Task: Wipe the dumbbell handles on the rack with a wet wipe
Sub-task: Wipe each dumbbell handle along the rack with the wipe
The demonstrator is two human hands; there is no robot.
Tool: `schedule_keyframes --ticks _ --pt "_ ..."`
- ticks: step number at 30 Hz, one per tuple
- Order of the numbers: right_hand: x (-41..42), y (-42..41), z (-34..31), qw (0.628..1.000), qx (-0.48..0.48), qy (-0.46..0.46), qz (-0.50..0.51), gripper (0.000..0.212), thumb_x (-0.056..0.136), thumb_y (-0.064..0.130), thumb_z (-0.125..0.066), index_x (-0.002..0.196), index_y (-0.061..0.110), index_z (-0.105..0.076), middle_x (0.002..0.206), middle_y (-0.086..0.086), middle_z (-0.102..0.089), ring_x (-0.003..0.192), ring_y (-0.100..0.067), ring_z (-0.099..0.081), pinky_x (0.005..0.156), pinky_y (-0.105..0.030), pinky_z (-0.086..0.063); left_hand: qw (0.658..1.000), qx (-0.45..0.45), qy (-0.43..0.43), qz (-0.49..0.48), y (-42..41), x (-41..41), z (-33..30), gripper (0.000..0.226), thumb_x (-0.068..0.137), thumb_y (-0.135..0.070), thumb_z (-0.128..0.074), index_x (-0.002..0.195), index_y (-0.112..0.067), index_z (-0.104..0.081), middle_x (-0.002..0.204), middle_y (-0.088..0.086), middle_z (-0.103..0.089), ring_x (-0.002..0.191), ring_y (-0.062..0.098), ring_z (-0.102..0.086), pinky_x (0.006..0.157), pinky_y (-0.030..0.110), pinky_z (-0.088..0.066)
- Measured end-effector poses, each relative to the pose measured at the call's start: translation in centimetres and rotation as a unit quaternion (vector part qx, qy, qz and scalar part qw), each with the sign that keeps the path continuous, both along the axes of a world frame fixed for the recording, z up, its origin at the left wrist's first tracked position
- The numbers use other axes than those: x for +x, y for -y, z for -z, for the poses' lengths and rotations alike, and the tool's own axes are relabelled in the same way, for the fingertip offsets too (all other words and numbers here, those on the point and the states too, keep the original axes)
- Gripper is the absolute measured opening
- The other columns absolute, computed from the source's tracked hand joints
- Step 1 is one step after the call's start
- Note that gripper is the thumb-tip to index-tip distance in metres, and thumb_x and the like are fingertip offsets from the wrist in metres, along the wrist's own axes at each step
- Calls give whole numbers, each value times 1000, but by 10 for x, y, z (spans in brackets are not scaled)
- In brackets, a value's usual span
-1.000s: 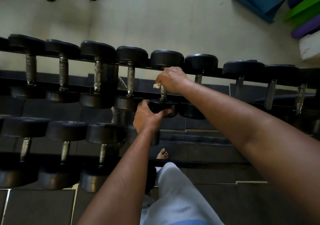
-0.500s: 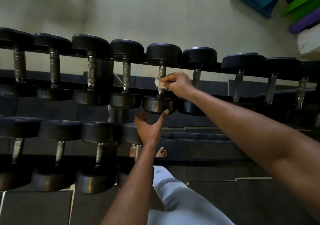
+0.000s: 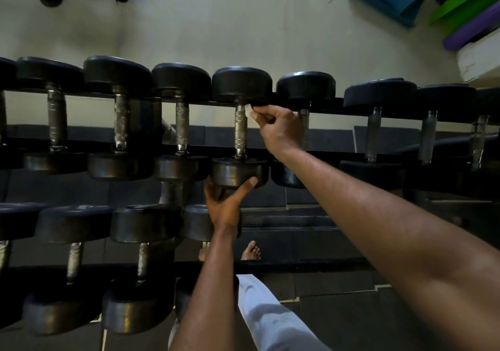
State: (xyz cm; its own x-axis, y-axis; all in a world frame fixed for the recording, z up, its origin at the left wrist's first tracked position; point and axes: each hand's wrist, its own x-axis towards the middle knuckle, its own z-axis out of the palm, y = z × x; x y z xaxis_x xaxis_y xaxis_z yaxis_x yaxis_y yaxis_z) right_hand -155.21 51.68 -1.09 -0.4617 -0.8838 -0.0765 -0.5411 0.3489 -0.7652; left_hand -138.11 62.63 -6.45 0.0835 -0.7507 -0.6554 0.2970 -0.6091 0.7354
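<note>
A two-tier dumbbell rack carries several black dumbbells with knurled metal handles. My right hand pinches a small white wet wipe against the top end of one upper-row handle, just under its far head. My left hand reaches up from below and cups the near head of that same dumbbell, thumb on its right side. Most of the handle below the wipe is bare and in plain sight.
More dumbbells fill the upper row on both sides and the lower row at the left. Rolled mats in blue, green and purple lie on the pale floor at the far right. My bare foot and white trouser leg show below.
My right hand slid the wipe from the lower part of the handle up to its far end. My left hand rose again to cup the near head after hanging just below it.
</note>
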Motion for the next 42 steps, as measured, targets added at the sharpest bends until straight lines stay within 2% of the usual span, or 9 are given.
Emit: schedule_keyframes --ticks 4,8,14,17,19,23,25,30,42 --pt "13 7 -3 999 -41 5 6 14 98 34 -76 110 28 -80 97 14 -76 93 -5 -70 85 -37 -61 994 5 -105 21 4 12 4 70 71 -23 -97 132 -4 -70 124 9 -77 118 21 -73 100 32 -56" --pt "21 17 -4 999 -53 -12 1 17 96 32 -78 111 25 -80 102 8 -77 95 -10 -71 86 -38 -61 981 90 -172 14 9 17 8 40 78 -35 -84 113 -19 -76 110 0 -78 111 16 -71 107 32 -50" --pt "24 18 -12 996 23 -43 -76 23 98 23 -77 121 20 -79 121 -5 -71 107 -18 -65 91 -29 -52 963 161 -217 9 10 19 -9 88 63 -67 -86 130 -11 -72 118 9 -77 122 29 -71 115 43 -49" --pt "20 22 -19 993 34 -57 -97 20 99 23 -74 118 21 -80 121 -5 -71 107 -19 -65 91 -31 -54 981 171 -94 20 -4 19 -25 78 70 -77 -83 102 -8 -72 97 6 -77 101 26 -76 98 44 -60" --pt "18 22 -21 992 49 -72 -96 17 98 27 -75 115 25 -80 119 -1 -72 104 -18 -65 87 -34 -55 983 119 138 -1 -13 22 -41 68 72 -81 -80 86 -16 -68 82 -2 -73 87 21 -75 85 43 -62" --pt "18 18 -27 987 79 -89 -104 14 98 28 -74 111 29 -79 117 3 -71 102 -17 -65 83 -34 -53 870 -139 442 167 13 22 -73 84 78 -85 -72 128 -18 -62 122 1 -61 113 18 -63 95 39 -59" --pt "18 14 -31 984 95 -98 -114 15 98 26 -74 112 30 -79 114 5 -72 101 -16 -66 83 -34 -55 838 -101 471 258 35 11 -85 102 68 -89 -76 135 -14 -60 127 5 -61 114 20 -62 92 39 -61" --pt "26 -9 -27 977 146 -111 -110 16 99 26 -73 114 31 -77 106 5 -74 96 -16 -68 79 -31 -56 828 -46 469 303 65 5 -96 73 50 -76 -94 90 -21 -70 83 -5 -71 73 9 -70 64 35 -65" --pt "21 -28 -30 956 277 84 -51 8 92 36 -81 92 29 -77 100 7 -75 98 -14 -71 88 -34 -60 819 -36 454 348 67 8 -111 68 58 -58 -100 107 -18 -75 97 -3 -76 91 10 -72 81 25 -60"
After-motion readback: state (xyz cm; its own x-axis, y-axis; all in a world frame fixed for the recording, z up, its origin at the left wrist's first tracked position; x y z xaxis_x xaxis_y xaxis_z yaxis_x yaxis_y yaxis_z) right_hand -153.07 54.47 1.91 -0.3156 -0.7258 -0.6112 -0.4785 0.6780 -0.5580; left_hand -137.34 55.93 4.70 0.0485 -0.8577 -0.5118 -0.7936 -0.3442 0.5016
